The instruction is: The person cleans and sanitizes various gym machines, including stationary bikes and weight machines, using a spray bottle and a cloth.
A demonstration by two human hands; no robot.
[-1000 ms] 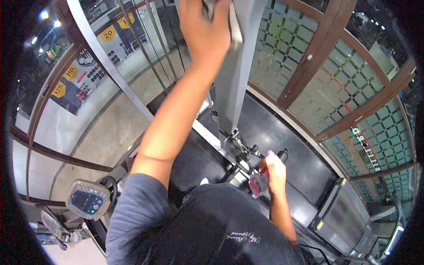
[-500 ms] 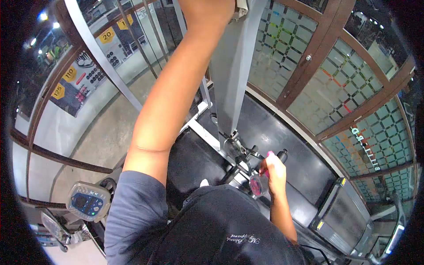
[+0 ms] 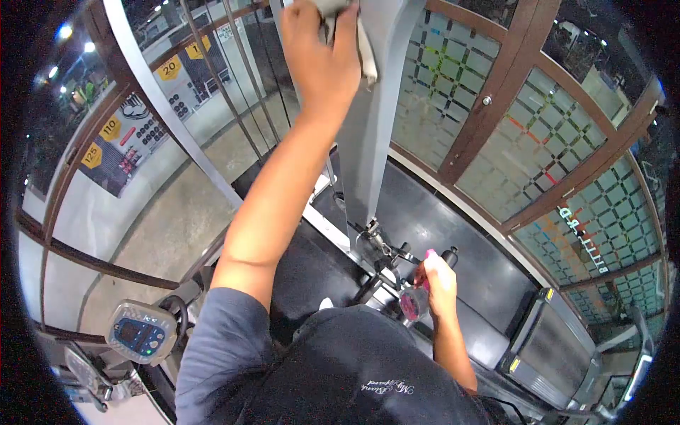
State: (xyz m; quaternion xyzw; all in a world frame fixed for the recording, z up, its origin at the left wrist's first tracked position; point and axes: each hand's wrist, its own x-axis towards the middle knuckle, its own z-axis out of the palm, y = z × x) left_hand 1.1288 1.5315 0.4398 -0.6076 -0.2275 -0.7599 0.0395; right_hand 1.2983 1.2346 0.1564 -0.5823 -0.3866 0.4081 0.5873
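Observation:
My left hand reaches up with bent fingers around a pale cloth. It presses the cloth against a tall grey upright of a gym machine; part of the cloth is hidden behind the fingers. Lower down, beside my body, my right hand grips a clear spray bottle with pinkish-red liquid inside and a pink top. A metal clip and attachment hang at the foot of the upright.
At lower left stands a machine console with a screen. A treadmill is at right. Frosted glass doors with brown frames line the right side. Thin vertical rods and a white frame post rise at left.
My left hand has come down the upright with the cloth, so the fingers now show. My right hand keeps the spray bottle in nearly the same place.

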